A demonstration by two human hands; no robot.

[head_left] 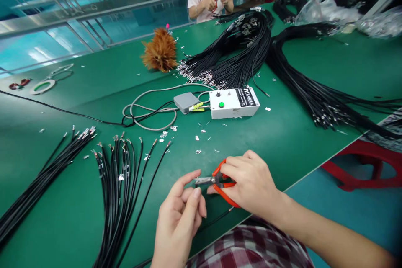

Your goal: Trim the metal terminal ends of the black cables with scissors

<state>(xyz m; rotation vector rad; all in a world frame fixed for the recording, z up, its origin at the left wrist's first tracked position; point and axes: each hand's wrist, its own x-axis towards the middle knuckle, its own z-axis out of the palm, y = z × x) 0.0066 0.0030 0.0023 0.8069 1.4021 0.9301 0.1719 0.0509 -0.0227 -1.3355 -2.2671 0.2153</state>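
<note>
Green tabletop [276, 142]. Long black cable bundles [117, 192], near left and far right. Right hand [253, 178], near centre, wrapped around orange-handled metal cutters [216, 180]. Left hand [180, 213], beside their tips, fingers curled; whether pinching anything, unclear.

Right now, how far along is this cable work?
Partway, it seems. The fanned cables look done: many ends show bared wires. In hand, the right hand grips orange-handled pliers, their tips at the left hand's fingertips; whether a wire is between them is unclear. Perhaps left is the large bundle behind the white box, its ends too small to judge.
</note>
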